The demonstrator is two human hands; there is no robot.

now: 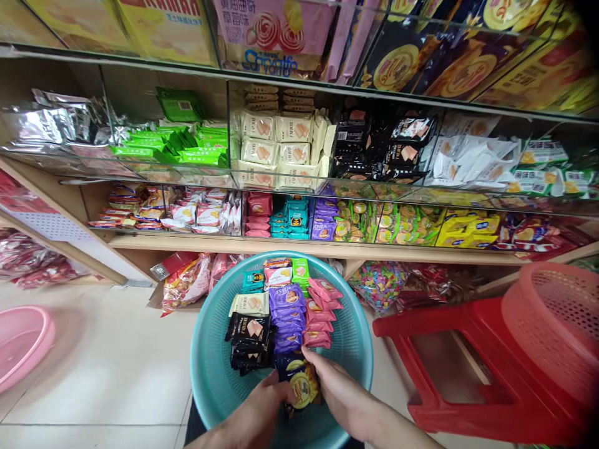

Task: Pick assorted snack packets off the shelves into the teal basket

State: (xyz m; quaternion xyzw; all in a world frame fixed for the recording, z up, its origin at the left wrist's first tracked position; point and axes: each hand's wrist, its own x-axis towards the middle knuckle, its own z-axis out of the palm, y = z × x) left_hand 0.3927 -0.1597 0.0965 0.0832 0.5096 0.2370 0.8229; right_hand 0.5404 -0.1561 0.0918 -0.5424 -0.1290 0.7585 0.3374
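Note:
A teal plastic basket stands before me, with small wrapped snacks grouped inside. At its near side, dark blue biscuit packets with a round yellow picture are held between both hands. My left hand grips them from the left, thumb on top. From the right, my right hand closes on them, thumb at the far end. Just beyond lie a row of purple packets, pink packets and black cake packets. Cream, teal and green packets sit farther back.
Glass-fronted shelves full of sorted snacks run across the front. A red plastic stool with a pink perforated basket stands at right. A pink basin is on the tiled floor at left. Bagged sweets lie under the shelf.

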